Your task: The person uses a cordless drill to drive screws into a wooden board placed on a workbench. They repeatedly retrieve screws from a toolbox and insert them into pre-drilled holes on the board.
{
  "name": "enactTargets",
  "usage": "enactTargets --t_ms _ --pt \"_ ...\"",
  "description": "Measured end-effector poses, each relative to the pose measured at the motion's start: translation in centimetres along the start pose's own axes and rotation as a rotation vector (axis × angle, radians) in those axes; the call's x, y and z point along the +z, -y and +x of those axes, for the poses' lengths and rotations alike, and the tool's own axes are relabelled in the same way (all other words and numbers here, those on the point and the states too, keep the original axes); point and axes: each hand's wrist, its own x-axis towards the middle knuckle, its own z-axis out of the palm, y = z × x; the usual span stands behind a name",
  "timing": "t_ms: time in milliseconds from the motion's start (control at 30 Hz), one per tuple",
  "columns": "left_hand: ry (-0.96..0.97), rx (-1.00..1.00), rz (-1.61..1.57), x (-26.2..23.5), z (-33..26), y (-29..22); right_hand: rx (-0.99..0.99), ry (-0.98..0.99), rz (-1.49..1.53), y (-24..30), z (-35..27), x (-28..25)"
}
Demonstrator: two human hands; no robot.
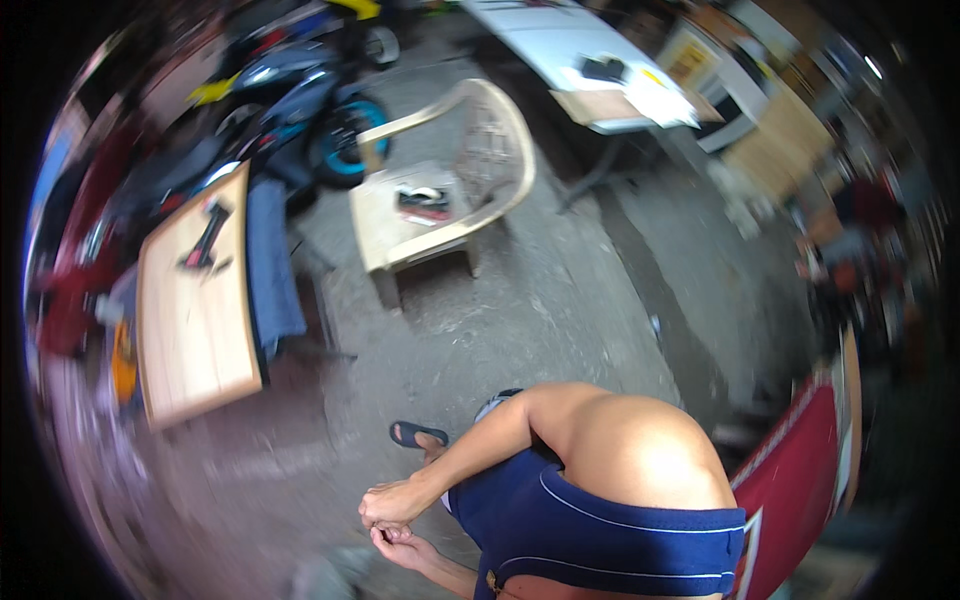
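Observation:
My right hand and my left hand are close together in front of my body, near the bottom of the view. The right is on the far side, with its fingers bent in. The left lies just below it, its fingers curled toward the right hand's fingertips. Anything between the fingers is too small or hidden to make out. Away to the left, a pale wooden panel with a raised edge bears a dark power tool, apparently a cordless drill, and a small dark piece beside it. Neither hand touches them.
A beige plastic armchair stands ahead, with a black and red object on its seat. Motorcycles are parked behind the panel. A white table stands at the far right, near leaning boards and blurred clutter.

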Motion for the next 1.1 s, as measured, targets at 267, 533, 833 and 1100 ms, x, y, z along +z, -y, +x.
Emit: enactTargets --t_ms 267,533,833,1100 --pt "0.461 -0.537 0.163 12.4 19.4 -8.0 -0.021 -0.683 -0.293 -3.6 9.5 -9.1" --pt "0.667 -0.84 0.222 17.6 28.9 -8.2 -0.004 -1.041 -0.429 -7.3 13.5 -12.8" --pt "0.26 -0.226 0.699 14.9 40.0 -15.1 0.185 -1.123 -0.21 -11.8 22.6 -16.7" --pt "0.655 0.427 1.536 12.4 60.3 -15.8 0.646 -1.175 0.627 -22.3 32.4 -16.1"
